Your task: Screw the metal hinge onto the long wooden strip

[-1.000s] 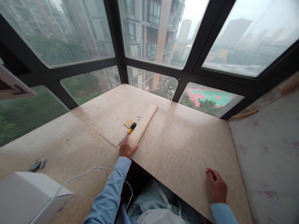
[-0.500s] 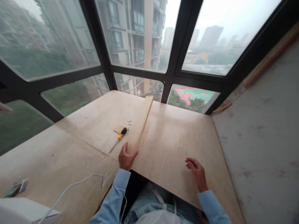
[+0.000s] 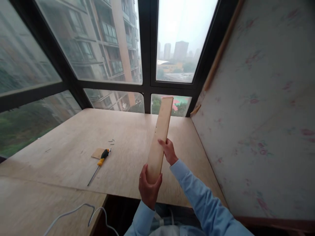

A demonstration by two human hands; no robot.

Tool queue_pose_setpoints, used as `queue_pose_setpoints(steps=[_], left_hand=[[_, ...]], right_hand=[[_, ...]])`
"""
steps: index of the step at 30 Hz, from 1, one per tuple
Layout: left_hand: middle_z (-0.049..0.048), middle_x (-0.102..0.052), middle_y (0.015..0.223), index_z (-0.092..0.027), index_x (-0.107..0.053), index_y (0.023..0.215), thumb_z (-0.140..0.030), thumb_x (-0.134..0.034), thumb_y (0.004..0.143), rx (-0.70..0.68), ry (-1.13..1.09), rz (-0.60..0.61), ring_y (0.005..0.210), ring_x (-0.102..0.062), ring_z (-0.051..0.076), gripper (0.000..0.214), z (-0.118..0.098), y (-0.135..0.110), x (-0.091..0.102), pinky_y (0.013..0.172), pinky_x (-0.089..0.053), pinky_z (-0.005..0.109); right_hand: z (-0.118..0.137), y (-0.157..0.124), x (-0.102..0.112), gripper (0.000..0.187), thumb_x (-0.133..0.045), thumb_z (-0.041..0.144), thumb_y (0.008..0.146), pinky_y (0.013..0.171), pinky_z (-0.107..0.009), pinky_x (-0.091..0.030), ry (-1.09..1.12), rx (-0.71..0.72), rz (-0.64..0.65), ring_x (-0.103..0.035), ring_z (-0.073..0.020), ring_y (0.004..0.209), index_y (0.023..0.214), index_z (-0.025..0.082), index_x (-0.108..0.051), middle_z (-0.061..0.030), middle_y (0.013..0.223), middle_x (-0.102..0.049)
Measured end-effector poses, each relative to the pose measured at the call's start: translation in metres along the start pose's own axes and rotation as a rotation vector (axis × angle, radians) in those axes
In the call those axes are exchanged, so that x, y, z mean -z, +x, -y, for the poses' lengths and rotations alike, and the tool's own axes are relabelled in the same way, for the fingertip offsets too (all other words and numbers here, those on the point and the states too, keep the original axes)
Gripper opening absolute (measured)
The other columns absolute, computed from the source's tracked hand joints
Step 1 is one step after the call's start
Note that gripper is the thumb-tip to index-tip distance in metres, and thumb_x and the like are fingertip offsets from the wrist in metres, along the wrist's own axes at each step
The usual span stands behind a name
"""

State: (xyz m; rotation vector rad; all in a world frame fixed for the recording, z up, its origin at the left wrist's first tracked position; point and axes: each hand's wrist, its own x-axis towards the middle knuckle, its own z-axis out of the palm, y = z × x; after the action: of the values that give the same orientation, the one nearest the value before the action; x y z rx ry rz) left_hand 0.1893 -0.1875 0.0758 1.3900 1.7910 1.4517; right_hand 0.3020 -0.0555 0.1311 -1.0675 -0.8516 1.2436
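Wooden board (image 3: 156, 150) tilted over the table (image 3: 128, 170), left hand (image 3: 149, 191) gripping its near end, right hand (image 3: 170, 152) pinching its right edge, screwdriver (image 3: 100, 162) lying to the left.

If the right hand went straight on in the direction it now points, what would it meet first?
The board, whose edge the right hand already grips; what comes beyond is unclear in depth.

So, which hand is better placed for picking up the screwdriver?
Probably the left hand: though both hold the board, it is closer to the screwdriver; the right hand grips the edge facing away.
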Motion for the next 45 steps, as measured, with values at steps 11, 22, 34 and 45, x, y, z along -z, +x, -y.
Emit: queue_pose_setpoints(steps=[11, 22, 34, 45], left_hand=[[0.0199, -0.054, 0.132, -0.012, -0.051, 0.126, -0.047, -0.054, 0.087, -0.162, 0.013, 0.428, 0.127, -0.049, 0.031, 0.053, 0.014, -0.018, -0.013, 0.106, -0.039, 0.054], [0.0143, -0.067, 0.112, -0.017, -0.064, 0.105, -0.036, -0.053, 0.081, -0.127, -0.006, 0.682, 0.108, -0.063, 0.027, 0.032, 0.045, -0.037, -0.027, 0.096, -0.048, 0.048], [0.0129, -0.070, 0.099, -0.018, -0.067, 0.096, -0.036, -0.054, 0.080, -0.111, 0.033, 0.649, 0.093, -0.068, 0.026, 0.028, 0.045, -0.032, -0.021, 0.086, -0.053, 0.044], [0.0110, -0.072, 0.092, -0.019, -0.068, 0.088, -0.041, -0.056, 0.077, 0.072, -0.061, 0.631, 0.085, -0.070, 0.024, 0.027, 0.042, -0.019, -0.018, 0.078, -0.058, 0.039]], right_hand=[[0.029, -0.007, 0.133, 0.042, -0.081, 0.042, 0.059, 0.060, -0.031, -0.054, -0.089, -0.089, -0.075, -0.067, -0.0215, 0.065, 0.086, 0.014, -0.066, -0.0078, 0.079, -0.074], [-0.005, -0.042, 0.231, 0.034, -0.078, 0.037, 0.065, 0.063, -0.036, -0.057, -0.172, -0.242, -0.145, -0.071, -0.0244, 0.068, 0.087, 0.014, -0.066, -0.0122, 0.080, -0.075], [-0.015, -0.026, 0.258, 0.037, -0.078, 0.037, 0.064, 0.064, -0.037, -0.057, -0.307, -0.304, -0.063, -0.071, -0.0244, 0.070, 0.088, 0.011, -0.068, -0.0132, 0.081, -0.075], [-0.016, -0.008, 0.277, 0.022, -0.069, 0.029, 0.066, 0.071, -0.033, -0.051, -0.808, -0.189, -0.175, -0.069, -0.0245, 0.081, 0.083, 0.016, -0.070, -0.0098, 0.088, -0.075]])
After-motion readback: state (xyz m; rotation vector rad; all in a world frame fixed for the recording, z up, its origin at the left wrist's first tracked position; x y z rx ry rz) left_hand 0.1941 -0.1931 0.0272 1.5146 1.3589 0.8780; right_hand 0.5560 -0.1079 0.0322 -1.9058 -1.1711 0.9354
